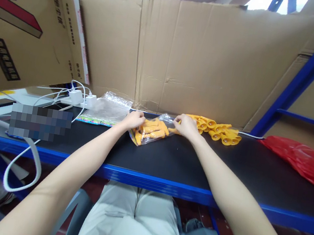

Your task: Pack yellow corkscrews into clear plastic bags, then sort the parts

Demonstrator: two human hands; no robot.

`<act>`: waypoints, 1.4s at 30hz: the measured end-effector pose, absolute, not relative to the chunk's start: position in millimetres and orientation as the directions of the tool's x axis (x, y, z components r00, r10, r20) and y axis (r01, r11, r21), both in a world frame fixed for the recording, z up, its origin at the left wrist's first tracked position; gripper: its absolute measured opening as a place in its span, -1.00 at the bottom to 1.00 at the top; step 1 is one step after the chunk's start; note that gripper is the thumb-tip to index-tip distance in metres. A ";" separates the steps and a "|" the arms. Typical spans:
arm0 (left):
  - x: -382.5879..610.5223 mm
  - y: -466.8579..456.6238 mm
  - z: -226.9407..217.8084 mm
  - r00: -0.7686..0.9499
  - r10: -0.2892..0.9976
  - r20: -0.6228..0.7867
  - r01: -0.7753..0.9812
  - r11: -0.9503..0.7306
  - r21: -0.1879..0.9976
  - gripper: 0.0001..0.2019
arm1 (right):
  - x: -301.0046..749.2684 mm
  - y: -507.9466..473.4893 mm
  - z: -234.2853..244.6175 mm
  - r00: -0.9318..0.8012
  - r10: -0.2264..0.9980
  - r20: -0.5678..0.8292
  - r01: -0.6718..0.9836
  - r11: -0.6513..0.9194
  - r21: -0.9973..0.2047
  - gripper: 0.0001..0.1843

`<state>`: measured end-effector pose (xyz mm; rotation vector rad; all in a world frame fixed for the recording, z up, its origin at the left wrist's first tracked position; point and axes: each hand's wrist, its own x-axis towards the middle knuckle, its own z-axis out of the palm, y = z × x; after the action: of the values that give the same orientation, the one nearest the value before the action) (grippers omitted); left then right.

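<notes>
A clear plastic bag point(154, 134) with several yellow horn-shaped pieces in it lies on the black tabletop between my hands. My left hand point(135, 120) is closed on the bag's left edge. Just right of the bag, my right hand point(186, 125) is closed, its fingers pinching a yellow horn-shaped piece point(174, 131) whose narrow end points toward the bag's open side. Behind and to the right of this hand lies a pile of yellow horn-shaped pieces point(223, 133), their flared ends facing me.
Flat clear bags point(107, 109) lie left of my left hand. Farther left are white chargers point(75, 97) with cables and a blurred-out object point(40, 123). A red plastic bag point(300, 159) sits at the right. Cardboard point(208, 62) walls the back; a blue rail point(152, 183) edges the front.
</notes>
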<state>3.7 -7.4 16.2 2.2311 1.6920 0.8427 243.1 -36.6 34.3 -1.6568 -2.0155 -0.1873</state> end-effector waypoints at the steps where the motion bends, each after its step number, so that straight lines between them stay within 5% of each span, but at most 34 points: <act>1: 3.4 -6.2 15.4 0.168 0.928 0.332 0.820 -0.318 0.476 -0.83 | 244.5 -36.3 35.3 -0.095 0.863 0.496 0.963 0.206 -0.174 -0.78; 4: 2.3 -2.9 12.5 0.151 0.904 0.399 0.834 -0.333 0.440 -0.81 | 250.0 -34.6 39.4 0.056 0.893 0.447 0.980 0.037 -0.198 -0.72; 10: 0.9 -1.4 11.6 0.026 0.955 0.296 0.716 -0.224 0.661 -0.84 | 256.2 -31.7 36.2 0.047 0.998 -0.053 0.834 -0.068 -0.548 -0.53; 14: -1.3 7.4 2.7 -0.016 0.974 0.225 0.634 -0.165 0.756 -0.84 | 251.4 -30.4 24.9 0.023 0.997 -0.075 0.654 -0.072 -0.753 -0.68; 20: -11.9 25.5 -12.0 0.003 0.966 0.259 0.734 -0.178 0.655 -0.88 | 243.6 -23.0 15.6 0.064 0.991 -0.115 0.227 -0.127 -0.966 -0.84; 24: -19.7 31.7 -16.2 -0.013 0.964 0.264 0.733 -0.170 0.659 -0.82 | 241.0 -20.1 12.3 0.047 0.986 -0.158 -0.027 -0.157 -0.987 -0.84; 28: -16.4 27.9 -15.9 0.041 0.970 0.240 0.559 -0.221 0.799 -0.73 | 240.5 -20.6 9.5 -0.041 0.986 -0.159 -0.131 -0.163 -0.978 -0.79; 33: -0.4 12.0 -10.0 0.179 0.976 0.120 0.316 -0.173 0.933 -0.69 | 245.6 -18.4 7.9 -0.124 0.983 -0.133 -0.162 -0.153 -0.975 -0.78; 38: 5.2 8.2 -6.3 0.107 0.991 0.079 0.135 -0.093 0.986 -0.70 | 249.9 -19.0 9.6 -0.211 0.974 -0.083 -0.148 -0.116 -0.982 -0.78; 42: 3.1 9.6 -3.8 0.094 0.995 0.028 0.105 -0.038 0.994 -0.88 | 247.8 -23.0 12.1 -0.202 0.973 -0.108 -0.101 -0.131 -0.986 -0.81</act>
<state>3.1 9.6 -3.8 1.3542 1.2010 1.1117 247.8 -23.0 12.1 -1.1109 -1.2051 1.4955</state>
